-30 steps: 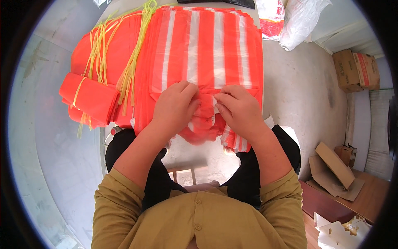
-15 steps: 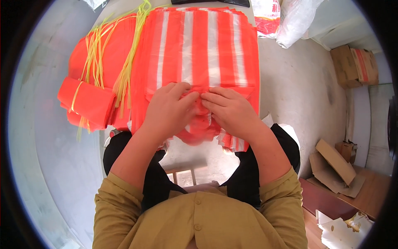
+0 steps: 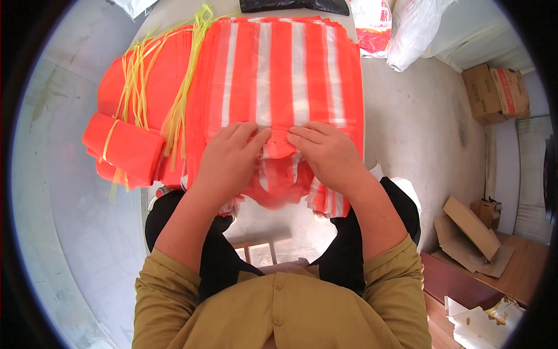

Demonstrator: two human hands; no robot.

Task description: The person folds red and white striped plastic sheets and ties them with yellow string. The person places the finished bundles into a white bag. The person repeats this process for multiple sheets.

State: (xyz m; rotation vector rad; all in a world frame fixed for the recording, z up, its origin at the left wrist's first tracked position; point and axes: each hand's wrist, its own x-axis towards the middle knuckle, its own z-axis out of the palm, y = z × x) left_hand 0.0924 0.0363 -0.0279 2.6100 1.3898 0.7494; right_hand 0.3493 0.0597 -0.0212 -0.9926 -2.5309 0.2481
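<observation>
A thick stack of red and white striped plastic bags lies on the table, its near end hanging over the edge. At that end my left hand has its fingers curled and its thumb pressed on the top bag. Opposite it, my right hand grips the same bag, a short gap apart. Between them shows a bunched, folded red part of the bag. Below my hands the hanging plastic is blurred. To the left sits a folded bundle of red bags tied with yellow string.
More red bags lie at the left under loose yellow strings. A black plastic bag rests on the table's far edge. White bags stand beyond the right corner. Cardboard boxes are off to the right.
My hands have moved slightly apart, uncovering more of the bunched red plastic between them. The whole view has shifted down a little.
</observation>
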